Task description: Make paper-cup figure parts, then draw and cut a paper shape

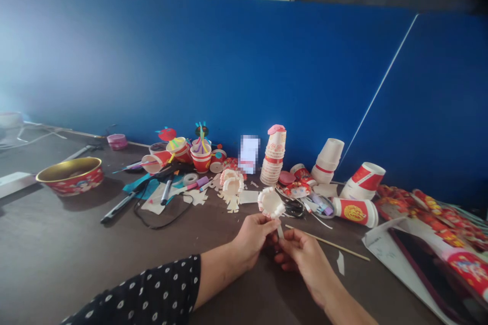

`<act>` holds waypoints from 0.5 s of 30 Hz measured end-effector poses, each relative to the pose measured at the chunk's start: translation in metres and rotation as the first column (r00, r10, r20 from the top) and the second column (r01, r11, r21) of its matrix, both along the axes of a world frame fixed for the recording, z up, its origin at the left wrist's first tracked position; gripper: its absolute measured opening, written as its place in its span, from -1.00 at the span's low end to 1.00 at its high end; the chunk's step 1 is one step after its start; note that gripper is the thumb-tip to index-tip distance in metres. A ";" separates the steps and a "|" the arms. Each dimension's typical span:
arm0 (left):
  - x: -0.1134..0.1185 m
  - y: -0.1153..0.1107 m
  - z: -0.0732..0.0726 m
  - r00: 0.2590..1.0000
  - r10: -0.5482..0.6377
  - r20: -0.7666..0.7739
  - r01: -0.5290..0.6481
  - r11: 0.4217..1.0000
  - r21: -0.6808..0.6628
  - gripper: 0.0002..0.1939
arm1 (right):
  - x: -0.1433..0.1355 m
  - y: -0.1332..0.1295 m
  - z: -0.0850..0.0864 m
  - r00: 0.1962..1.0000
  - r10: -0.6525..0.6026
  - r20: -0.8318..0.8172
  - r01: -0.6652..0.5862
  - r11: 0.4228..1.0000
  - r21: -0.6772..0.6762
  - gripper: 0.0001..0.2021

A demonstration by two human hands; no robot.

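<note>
My left hand (251, 238) is closed, thumb and fingers pinching the near edge of a white paper cup piece (270, 201) whose rim is cut into curled tabs. A narrow white paper strip (280, 232) hangs from that piece, and my right hand (299, 253) is closed on its lower end. The fingertips of both hands are close together, and some are hidden. Just beyond, a similar cup piece (232, 183) with curled tabs sits on the table among flat paper cutouts (196, 196).
A stack of paper cups (273, 157) stands ahead by the blue partition (229, 71). A thin wooden stick (331, 244) and a paper scrap (340, 263) lie to the right, near a dark phone (430, 274). Leftward are a red-and-gold bowl (70, 176), markers (165, 193) and a tape roll (189, 179).
</note>
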State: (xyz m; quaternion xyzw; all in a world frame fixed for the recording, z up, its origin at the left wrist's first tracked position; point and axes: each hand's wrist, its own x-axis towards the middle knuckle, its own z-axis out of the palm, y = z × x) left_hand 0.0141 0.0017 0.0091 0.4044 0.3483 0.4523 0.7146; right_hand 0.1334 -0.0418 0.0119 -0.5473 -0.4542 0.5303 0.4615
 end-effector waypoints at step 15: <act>0.000 -0.001 0.001 0.999 0.010 -0.037 -0.010 1.000 0.013 -0.75 | -0.001 -0.002 0.001 0.999 -0.040 0.014 0.040 0.999 -0.003 -0.84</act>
